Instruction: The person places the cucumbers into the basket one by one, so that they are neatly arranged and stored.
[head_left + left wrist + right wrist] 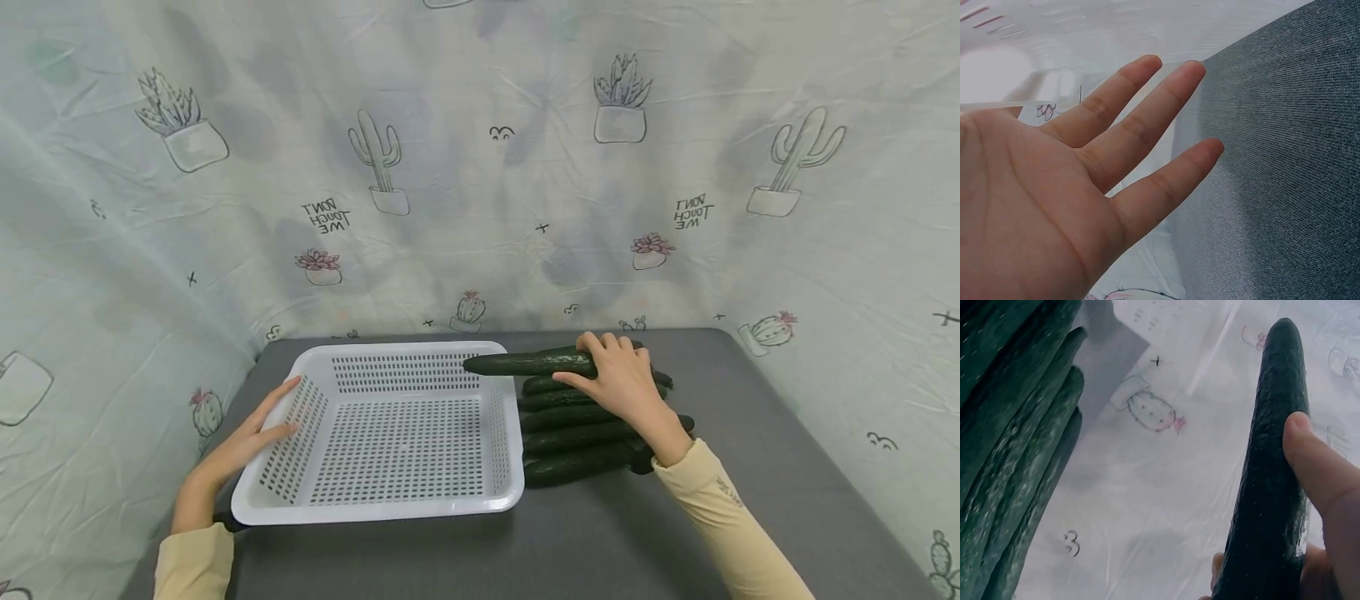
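My right hand (pixel 618 379) grips a dark green cucumber (pixel 528 362), thumb on one side and fingers on the other. In the right wrist view, the cucumber (pixel 1269 469) is raised beside the others. Its front end overlaps the right rim of a white plastic basket (pixel 378 515) in the head view. My left hand (pixel 243 437) rests at the basket's left side, thumb and index finger lying over the rim. The left wrist view shows the other fingers (pixel 1141 128) straight and spread outside the basket wall.
Several more cucumbers (pixel 581 437) lie side by side on the grey table (pixel 600 542), against the basket's right side. The basket has slotted walls and a perforated floor, with nothing in it. A printed curtain (pixel 480 208) surrounds the table's back and sides.
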The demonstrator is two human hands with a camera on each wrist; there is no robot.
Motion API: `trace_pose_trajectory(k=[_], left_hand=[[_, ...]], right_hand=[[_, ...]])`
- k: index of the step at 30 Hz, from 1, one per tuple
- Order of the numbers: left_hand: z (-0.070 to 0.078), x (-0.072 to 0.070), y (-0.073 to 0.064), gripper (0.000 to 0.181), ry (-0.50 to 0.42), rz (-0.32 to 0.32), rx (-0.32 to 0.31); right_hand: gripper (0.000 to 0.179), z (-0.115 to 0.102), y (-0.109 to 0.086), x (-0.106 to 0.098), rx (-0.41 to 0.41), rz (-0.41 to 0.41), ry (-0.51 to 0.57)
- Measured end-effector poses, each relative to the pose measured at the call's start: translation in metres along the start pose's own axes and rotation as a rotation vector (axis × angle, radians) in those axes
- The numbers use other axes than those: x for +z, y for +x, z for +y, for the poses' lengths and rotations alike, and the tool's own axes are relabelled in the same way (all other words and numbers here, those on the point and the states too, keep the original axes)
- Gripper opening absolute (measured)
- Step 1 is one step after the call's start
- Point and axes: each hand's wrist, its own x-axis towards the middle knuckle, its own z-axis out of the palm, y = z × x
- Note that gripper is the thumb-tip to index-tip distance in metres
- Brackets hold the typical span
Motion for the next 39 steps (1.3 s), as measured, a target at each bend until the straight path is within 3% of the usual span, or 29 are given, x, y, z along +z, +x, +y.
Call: trace_pose_trajectory(k=[10,23,39], left_hand=[[-0.002,0.002,0.000,0.073,0.015,0.014,-0.013],[-0.004,0.001,-0.001,0.073,0.038,0.011,0.021],[-0.001,0.002,-0.002,0.071,0.022,0.007,0.011]], right_hand=[[0.063,-0.023,0.013,0.001,0.008,-0.054,-0.001],[0.060,-0.052,0.031,0.002,0.063,-0.155,0.004],[0.065,-0.086,0.048,0.015,0.034,-0.158,-0.075]])
